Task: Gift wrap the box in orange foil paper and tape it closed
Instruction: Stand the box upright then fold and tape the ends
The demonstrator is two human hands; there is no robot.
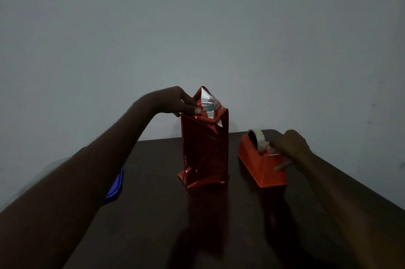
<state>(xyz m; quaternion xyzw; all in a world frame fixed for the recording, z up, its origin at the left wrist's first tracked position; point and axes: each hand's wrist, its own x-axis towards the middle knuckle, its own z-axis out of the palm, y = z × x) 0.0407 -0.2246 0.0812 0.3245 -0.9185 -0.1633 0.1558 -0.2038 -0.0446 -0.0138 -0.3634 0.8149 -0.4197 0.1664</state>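
Standing upright on the worktop, the foil-wrapped box is pinched at its open top flap by the left hand, while tape is fingered at the tape dispenser by the right hand, just right of the box.

Your wrapped box stands upright at the middle of the table. The tape dispenser sits just to its right, near the right edge. A flat object lies by the left edge.
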